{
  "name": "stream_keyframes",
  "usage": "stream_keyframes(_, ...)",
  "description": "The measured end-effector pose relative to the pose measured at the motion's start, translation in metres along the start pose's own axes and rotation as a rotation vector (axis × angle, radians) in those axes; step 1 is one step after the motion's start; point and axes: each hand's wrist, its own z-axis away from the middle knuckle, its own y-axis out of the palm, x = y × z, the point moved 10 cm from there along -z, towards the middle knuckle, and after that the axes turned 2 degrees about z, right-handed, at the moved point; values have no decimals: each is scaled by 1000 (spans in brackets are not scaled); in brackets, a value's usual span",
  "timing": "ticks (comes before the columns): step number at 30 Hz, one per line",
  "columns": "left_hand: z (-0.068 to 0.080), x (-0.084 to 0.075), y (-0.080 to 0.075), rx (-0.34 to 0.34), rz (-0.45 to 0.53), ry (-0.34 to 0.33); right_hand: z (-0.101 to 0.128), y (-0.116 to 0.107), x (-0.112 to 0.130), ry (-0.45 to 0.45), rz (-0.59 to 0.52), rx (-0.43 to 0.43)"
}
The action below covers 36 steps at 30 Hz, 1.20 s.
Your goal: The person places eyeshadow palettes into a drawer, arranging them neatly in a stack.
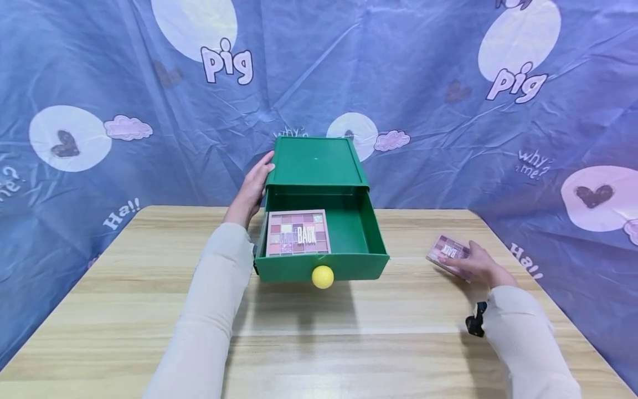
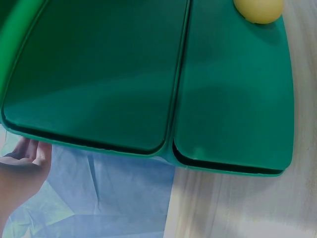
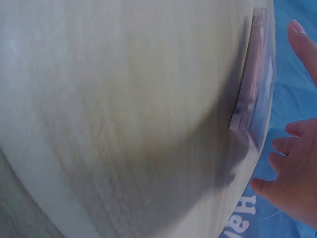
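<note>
In the head view a green drawer unit (image 1: 319,160) stands mid-table, its drawer (image 1: 349,266) pulled out, with a round yellow knob (image 1: 323,277). An eyeshadow palette (image 1: 297,233) with "BACK" lettering lies in the drawer's left part. My left hand (image 1: 255,182) touches the unit's left side; the left wrist view shows this hand (image 2: 26,161) by its rear part. At the right a second palette (image 1: 448,250) lies on the table under my right hand (image 1: 479,265). In the right wrist view, the fingers of this hand (image 3: 292,163) are spread and stand apart from the palette (image 3: 256,79).
The pale wooden table (image 1: 164,310) extends in front of and on both sides of the drawer unit. Behind it hangs a blue printed cloth (image 1: 309,72), which also comes forward along the sides. A black strap piece (image 1: 477,320) sits at the right wrist.
</note>
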Motion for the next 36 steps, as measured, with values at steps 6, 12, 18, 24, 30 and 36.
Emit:
stream_keyframes(6, 0, -2, 4, 17, 4, 7, 5, 1, -9, 9, 78, 4)
stream_keyframes(12, -1, -3, 6, 8, -3, -1, 5, 1, -14, -1, 154, -19)
stream_keyframes(18, -1, 1, 7, 11, -10, -8, 5, 0, -18, -8, 217, -31)
stream_keyframes(24, 0, 0, 9, 25, -3, 2, 4, 1, -22, -11, 196, -48)
stream_keyframes(30, 3, 0, 3, 2, 10, -7, 2, -1, -21, 2, 175, -94)
stream_keyframes(36, 3, 1, 1, -2, 20, -14, 4, -2, -20, -1, 138, -147)
